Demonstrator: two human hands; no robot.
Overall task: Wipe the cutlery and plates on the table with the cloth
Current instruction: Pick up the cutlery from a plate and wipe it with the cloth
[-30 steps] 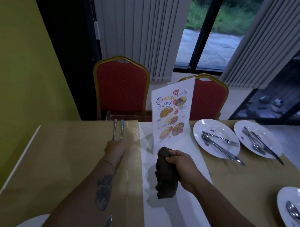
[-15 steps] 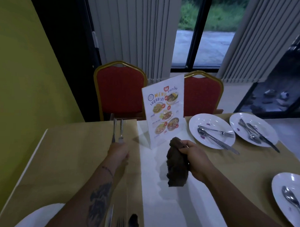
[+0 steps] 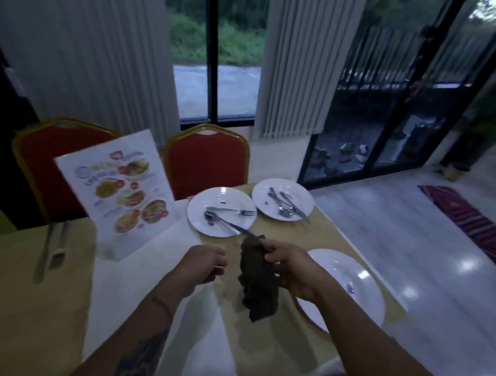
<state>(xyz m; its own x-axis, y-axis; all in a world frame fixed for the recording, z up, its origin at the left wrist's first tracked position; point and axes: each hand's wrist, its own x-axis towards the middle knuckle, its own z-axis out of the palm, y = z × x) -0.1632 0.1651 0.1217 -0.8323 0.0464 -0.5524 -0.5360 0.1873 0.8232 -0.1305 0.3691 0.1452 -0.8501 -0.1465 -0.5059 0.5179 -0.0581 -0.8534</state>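
My right hand (image 3: pixel 290 266) grips a dark brown cloth (image 3: pixel 259 286) that hangs down over the table. My left hand (image 3: pixel 203 263) hovers just left of the cloth with loosely curled fingers and holds nothing. Beyond the hands stands a white plate (image 3: pixel 200 222) with a fork (image 3: pixel 234 211) and a spoon (image 3: pixel 223 222) on it. A second white plate (image 3: pixel 300 196) further right carries several pieces of cutlery (image 3: pixel 285 206). A third white plate (image 3: pixel 361 293) lies under my right wrist. Two pieces of cutlery (image 3: pixel 52 245) lie on the tan table at the left.
An upright menu card (image 3: pixel 117 194) stands on the white runner (image 3: pixel 142 271) left of the plates. Two red chairs (image 3: pixel 208 158) face the table's far side. The table's right edge (image 3: pixel 352 239) drops to a shiny floor with a striped rug (image 3: pixel 465 220).
My view has swung right toward the plates. My left hand let go of the cutlery at the left and came over beside the cloth. My right hand carried the cloth rightward.
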